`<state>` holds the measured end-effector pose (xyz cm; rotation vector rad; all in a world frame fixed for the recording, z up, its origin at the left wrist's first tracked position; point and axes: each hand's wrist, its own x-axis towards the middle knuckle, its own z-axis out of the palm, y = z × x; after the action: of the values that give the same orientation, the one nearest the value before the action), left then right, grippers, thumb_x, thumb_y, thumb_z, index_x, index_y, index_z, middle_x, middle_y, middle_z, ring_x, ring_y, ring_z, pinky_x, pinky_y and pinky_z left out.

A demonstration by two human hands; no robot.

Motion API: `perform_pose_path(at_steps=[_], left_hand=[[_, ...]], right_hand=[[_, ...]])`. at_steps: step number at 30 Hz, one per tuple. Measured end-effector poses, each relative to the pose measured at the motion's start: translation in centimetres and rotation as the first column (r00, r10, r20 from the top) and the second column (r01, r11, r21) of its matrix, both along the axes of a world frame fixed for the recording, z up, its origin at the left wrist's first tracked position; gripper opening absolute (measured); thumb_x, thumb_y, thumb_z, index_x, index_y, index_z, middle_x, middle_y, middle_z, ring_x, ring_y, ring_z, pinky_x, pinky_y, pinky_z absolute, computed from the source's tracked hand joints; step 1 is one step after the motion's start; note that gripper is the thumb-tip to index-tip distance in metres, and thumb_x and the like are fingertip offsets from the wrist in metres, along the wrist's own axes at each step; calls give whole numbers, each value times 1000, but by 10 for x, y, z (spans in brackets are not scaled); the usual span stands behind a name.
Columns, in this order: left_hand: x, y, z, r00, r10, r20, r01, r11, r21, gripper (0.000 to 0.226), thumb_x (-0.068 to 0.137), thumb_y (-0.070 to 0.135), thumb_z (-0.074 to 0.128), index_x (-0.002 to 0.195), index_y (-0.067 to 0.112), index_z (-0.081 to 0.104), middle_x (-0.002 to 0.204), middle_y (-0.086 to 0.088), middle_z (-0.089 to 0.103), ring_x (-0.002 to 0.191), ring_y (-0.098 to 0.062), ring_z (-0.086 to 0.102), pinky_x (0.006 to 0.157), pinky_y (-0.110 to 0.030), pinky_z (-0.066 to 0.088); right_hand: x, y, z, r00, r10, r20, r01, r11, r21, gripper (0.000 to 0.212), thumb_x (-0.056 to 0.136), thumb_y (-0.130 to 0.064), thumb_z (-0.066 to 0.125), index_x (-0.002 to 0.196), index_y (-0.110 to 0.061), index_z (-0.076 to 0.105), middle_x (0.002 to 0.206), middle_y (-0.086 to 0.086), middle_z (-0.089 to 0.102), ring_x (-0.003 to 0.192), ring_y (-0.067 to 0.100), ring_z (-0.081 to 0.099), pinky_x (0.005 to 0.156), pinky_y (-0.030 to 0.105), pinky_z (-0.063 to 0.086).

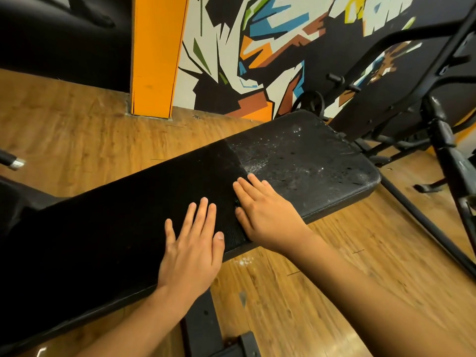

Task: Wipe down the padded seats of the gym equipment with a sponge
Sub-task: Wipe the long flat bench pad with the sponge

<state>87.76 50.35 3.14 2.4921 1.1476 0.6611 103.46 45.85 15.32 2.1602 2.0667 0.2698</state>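
Nearest to us, both forearms reached forward from the lower edge of the view, the left one rising from the bottom centre and the right one crossing in from the lower right. Between the forearms, below the wrists, stood the black steel bench leg [203, 325] on the wooden floor [296, 305], with a few white specks [244, 261] just under the right wrist.

We saw the left hand [192, 243] laid palm down on the black bench pad [103, 215], fingers straight and slightly spread, thumb alongside, holding nothing. Just beside it, to its right and a little farther forward, the right hand [262, 210] also lay flat and released, fingers straight and close together, pointing up and to the left. Only a thin green edge [236, 202] showed beneath its palm by the thumb; whether that was the sponge we could not tell. The two hands were near but apart.

Beyond the right fingertips a seam crossed the pad, and the far section [309, 155] was dull and flecked with white spots and droplets, while the part under and left of the hands looked uniformly dark.

Farther off, beyond the left hand, rose an orange pillar [154, 55]; beyond the right hand, a painted mural wall [257, 47] and black equipment frames [438, 130].
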Motion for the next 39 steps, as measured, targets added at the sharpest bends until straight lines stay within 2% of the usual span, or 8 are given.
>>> perform_pose_path(at_steps=[6,15,19,24,29,34,37,39], left_hand=[[0,0,3,1000,-9,3,9,1000,-9,67,102,53,-7,159,23,10,167,2,7,154,-17,5,120,-59,15],[-3,-1,4,999,-29,21,30,999,-38,71,100,57,-12,159,23,8,168,3,4,155,-17,2,122,-60,13],[-3,-1,4,1000,-27,8,28,999,-37,70,102,55,-8,160,21,13,168,1,9,155,-19,8,120,-61,18],[-2,0,2,1000,-25,1,25,999,-28,69,103,53,-8,160,20,15,168,1,11,154,-20,11,120,-61,20],[-1,1,-1,1000,-24,-13,24,1000,-7,64,107,49,2,158,17,24,166,-2,21,152,-22,21,115,-63,28],[1,3,-2,999,-23,-25,23,1000,3,63,107,48,6,157,16,27,164,-2,25,151,-23,25,114,-63,31],[0,3,-2,999,-30,-35,30,1000,-8,63,107,49,5,158,17,25,165,-2,22,152,-22,22,115,-62,27],[0,4,-1,998,-44,-36,43,999,-17,66,105,51,-2,159,19,18,167,1,13,154,-20,13,119,-59,18]], right_hand=[[5,35,-1,999,-52,-9,52,999,12,61,110,-36,32,161,-6,19,168,12,21,157,30,9,126,41,7],[0,-17,-1,1000,-29,-10,29,999,32,60,110,-37,33,161,-9,22,168,8,23,157,26,10,124,35,3],[5,12,-4,999,-39,-1,39,999,20,59,110,-35,33,160,-6,24,166,12,27,156,31,13,126,42,11],[11,62,-6,997,-71,26,70,997,25,60,110,-34,31,160,-3,21,166,15,26,155,33,14,125,44,12],[18,116,-7,993,-108,50,108,994,-1,60,109,-34,30,159,-1,21,164,16,28,154,34,16,123,43,13],[29,167,-9,989,-127,82,129,991,-24,60,109,-37,29,156,-1,27,160,17,34,152,35,21,121,43,17],[29,185,-7,987,-145,70,148,988,-43,61,109,-38,28,159,-2,23,165,16,27,155,34,14,124,43,11],[29,186,-5,987,-146,70,149,988,-38,62,109,-39,29,159,-3,23,165,16,26,155,33,13,125,43,10]])
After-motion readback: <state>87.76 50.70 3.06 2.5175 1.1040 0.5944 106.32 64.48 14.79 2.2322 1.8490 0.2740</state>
